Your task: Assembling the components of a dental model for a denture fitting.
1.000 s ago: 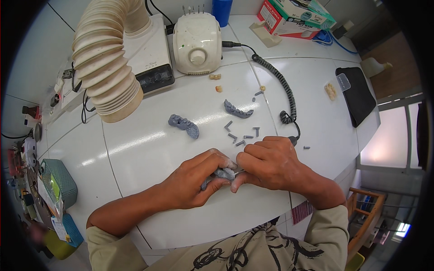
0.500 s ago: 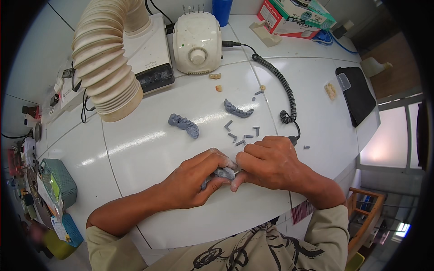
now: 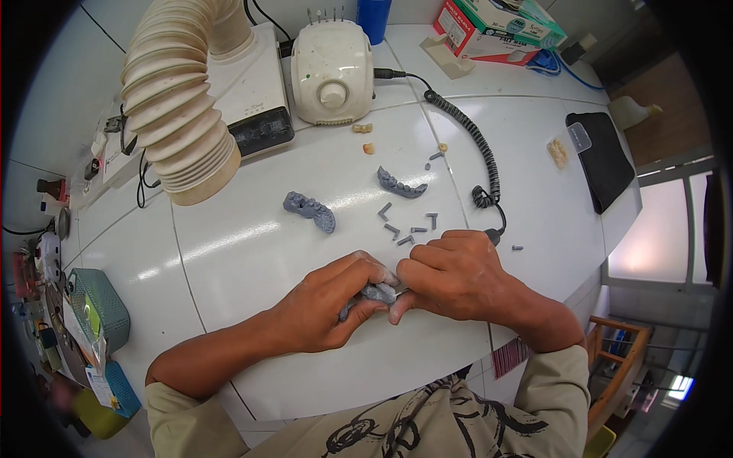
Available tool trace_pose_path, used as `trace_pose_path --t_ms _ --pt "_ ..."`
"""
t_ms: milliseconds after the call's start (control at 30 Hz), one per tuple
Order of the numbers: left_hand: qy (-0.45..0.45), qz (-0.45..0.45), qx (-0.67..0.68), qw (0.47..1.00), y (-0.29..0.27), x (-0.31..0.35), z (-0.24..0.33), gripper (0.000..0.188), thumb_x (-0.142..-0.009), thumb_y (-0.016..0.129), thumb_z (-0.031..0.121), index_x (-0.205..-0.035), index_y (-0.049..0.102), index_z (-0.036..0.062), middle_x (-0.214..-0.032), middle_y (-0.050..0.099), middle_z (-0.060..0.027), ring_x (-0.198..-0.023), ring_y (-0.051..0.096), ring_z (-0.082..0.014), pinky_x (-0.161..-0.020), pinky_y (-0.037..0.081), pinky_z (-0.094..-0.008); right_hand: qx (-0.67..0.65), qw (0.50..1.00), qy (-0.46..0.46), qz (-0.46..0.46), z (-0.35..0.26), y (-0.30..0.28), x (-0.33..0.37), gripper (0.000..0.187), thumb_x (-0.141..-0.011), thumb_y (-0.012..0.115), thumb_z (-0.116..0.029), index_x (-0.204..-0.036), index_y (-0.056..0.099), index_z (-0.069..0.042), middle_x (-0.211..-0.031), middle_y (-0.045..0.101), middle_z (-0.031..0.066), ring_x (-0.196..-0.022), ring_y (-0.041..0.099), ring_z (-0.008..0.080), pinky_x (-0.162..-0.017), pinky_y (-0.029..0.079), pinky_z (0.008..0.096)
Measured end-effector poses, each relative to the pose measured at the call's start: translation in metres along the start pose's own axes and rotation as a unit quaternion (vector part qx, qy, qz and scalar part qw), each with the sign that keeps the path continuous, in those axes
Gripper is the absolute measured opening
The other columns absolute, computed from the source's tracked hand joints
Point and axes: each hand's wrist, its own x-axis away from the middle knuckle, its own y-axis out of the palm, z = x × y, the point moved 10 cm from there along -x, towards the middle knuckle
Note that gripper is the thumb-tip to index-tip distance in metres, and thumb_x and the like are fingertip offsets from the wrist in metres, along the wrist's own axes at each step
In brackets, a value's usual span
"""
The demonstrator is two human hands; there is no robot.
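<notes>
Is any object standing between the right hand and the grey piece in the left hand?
No loose object visibly does. Only the thin metal tool tip from the right hand lies in the gap before the grey piece; whether it touches, I cannot tell.

From the person's head, the left fisheye camera looks down and forward, close above the white worktop (image 3: 244, 282), left hand (image 3: 330, 301) and right hand (image 3: 454, 278) near mid-view, straight edges bending rimward.
</notes>
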Motion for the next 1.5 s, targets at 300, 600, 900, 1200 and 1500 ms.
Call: trace_pose_path --t_ms 300,600,900,1200,1500 --pt "-0.008 0.006 0.008 1.0 -0.001 0.0 -0.002 0.036 -0.094 0.078 0.001 -0.124 0.059 -0.0007 -0.114 0.069 -0.0193 -0.1 0.07 -0.0355 -0.086 0.057 -0.041 -0.005 1.0 0.009 0.007 0.001 0.0 0.001 0.053 -0.075 0.087 -0.056 -0.075 0.057 -0.012 -0.063 0.048 -0.0009 -0.052 0.054 0.0181 -0.052 0.042 0.033" --pt "-0.01 0.001 0.001 1.0 -0.001 0.0 -0.002 0.036 -0.095 0.078 0.003 -0.125 0.059 -0.0003 -0.114 0.069 -0.019 -0.099 0.071 -0.0342 -0.087 0.057 -0.0404 -0.001 1.0 0.008 0.001 0.002 0.001 0.001 0.051 -0.086 0.08 -0.058 -0.076 0.056 -0.014 -0.061 0.047 -0.0004 -0.051 0.057 0.0182 -0.05 0.045 0.0336" --pt "-0.043 0.056 0.028 0.997 -0.009 0.003 -0.005 0.033 -0.101 0.077 0.014 -0.122 0.057 -0.0007 -0.111 0.071 -0.0218 -0.096 0.074 -0.0402 -0.081 0.06 -0.043 0.017 0.999 0.031 0.022 0.01 -0.01 0.0 0.055 -0.076 0.087 -0.058 -0.076 0.056 -0.012 -0.063 0.049 -0.0001 -0.051 0.055 0.0185 -0.05 0.042 0.034" --pt "-0.025 0.073 -0.039 0.996 -0.006 0.006 -0.004 0.047 -0.094 0.087 0.015 -0.121 0.053 -0.0016 -0.106 0.071 -0.0231 -0.092 0.076 -0.0354 -0.08 0.061 -0.0378 0.045 0.998 0.038 0.007 0.013 -0.006 0.0 0.051 -0.078 0.086 -0.057 -0.08 0.06 -0.012 -0.063 0.052 -0.0004 -0.052 0.059 0.0177 -0.051 0.044 0.0325" --pt "-0.019 0.058 -0.094 0.994 -0.001 0.008 -0.002 0.045 -0.091 0.089 0.014 -0.118 0.056 -0.0024 -0.102 0.071 -0.0217 -0.082 0.078 -0.037 -0.068 0.062 -0.04 0.073 0.995 0.06 -0.028 0.014 0.003 0.002 0.049 -0.083 0.083 -0.056 -0.081 0.06 -0.012 -0.064 0.052 -0.0005 -0.053 0.062 0.0181 -0.053 0.046 0.0328"
